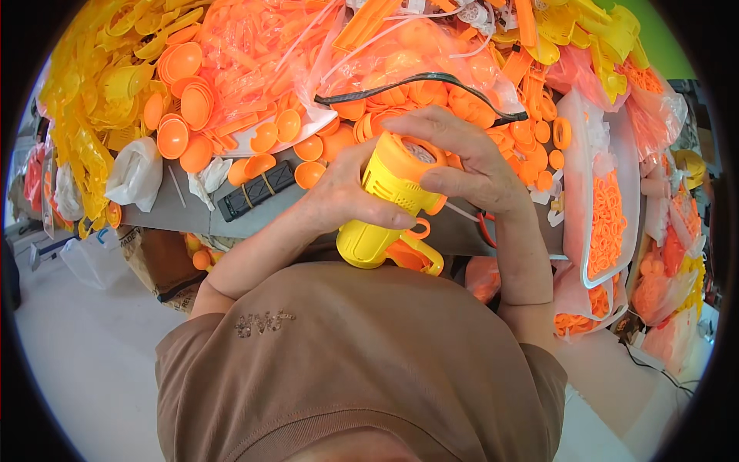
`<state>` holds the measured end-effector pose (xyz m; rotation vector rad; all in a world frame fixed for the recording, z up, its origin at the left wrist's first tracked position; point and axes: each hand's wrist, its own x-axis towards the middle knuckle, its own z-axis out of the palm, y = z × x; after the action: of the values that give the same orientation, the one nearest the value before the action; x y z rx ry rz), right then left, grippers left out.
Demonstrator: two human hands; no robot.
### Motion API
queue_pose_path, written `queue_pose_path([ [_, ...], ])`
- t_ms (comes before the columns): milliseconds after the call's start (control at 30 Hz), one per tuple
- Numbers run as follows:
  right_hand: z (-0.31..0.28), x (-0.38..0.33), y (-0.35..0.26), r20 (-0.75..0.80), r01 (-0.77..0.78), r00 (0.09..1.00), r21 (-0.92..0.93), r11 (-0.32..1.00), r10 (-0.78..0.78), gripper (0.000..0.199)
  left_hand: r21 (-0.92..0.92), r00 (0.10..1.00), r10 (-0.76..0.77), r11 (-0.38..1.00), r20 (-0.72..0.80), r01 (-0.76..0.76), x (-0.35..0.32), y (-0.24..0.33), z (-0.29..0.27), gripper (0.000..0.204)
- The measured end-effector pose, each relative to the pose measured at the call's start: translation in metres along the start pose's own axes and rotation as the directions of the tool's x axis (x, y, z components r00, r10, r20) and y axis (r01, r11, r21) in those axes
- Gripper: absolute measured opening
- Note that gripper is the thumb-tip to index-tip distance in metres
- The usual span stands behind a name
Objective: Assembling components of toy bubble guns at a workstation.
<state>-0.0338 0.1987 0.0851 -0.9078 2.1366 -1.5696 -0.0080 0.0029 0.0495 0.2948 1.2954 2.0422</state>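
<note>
Close in front of my chest, I hold a yellow-and-orange plastic toy [358,237] with a barrel-shaped body, a slotted side and a looped handle. My left hand [346,192] is closed round its side, with the thumb lying across the yellow body. My right hand [462,158] curls over the upper end, its thumb and fingers on the orange end ring [400,160]. A greyish round part [419,152] shows inside that ring. Below my right hand, an orange piece [408,254] sits beside the handle. Some of the left fingers are hidden behind the toy.
Heaped orange parts and round cups [185,61] cover the table, with yellow parts [85,115] at the left. A black slotted strip [256,191] lies near the front edge. At the right stands a white tub [573,185] holding orange rings [606,223]. Bags hang around it.
</note>
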Motion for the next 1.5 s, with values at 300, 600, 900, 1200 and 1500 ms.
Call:
queue_pose_path([
  [300,0.005,-0.006,0.004,0.036,0.099,0.994,-0.014,0.995,-0.098,0.054,0.135,1.000,0.006,0.991,0.009,-0.007,-0.010,0.001,0.005,0.063],
  [600,0.023,-0.014,0.017,-0.003,0.057,0.998,0.181,0.982,-0.058,0.052,0.065,1.000,0.007,0.998,-0.010,-0.006,-0.018,-0.025,0.002,0.065],
  [900,0.025,-0.015,0.026,0.076,0.072,0.992,0.266,0.961,-0.096,0.051,0.042,0.996,0.040,0.998,0.083,-0.043,-0.022,-0.033,-0.001,0.066],
  [1200,0.044,-0.031,0.029,-0.083,0.296,0.948,-0.125,0.947,-0.307,0.041,-0.034,0.950,0.263,0.962,-0.170,-0.273,-0.026,-0.048,0.013,0.084],
  [1500,0.077,-0.058,0.007,-0.447,0.115,0.856,-0.321,0.940,-0.258,0.044,0.060,0.989,0.121,0.991,-0.091,-0.116,-0.024,-0.040,0.010,0.081],
])
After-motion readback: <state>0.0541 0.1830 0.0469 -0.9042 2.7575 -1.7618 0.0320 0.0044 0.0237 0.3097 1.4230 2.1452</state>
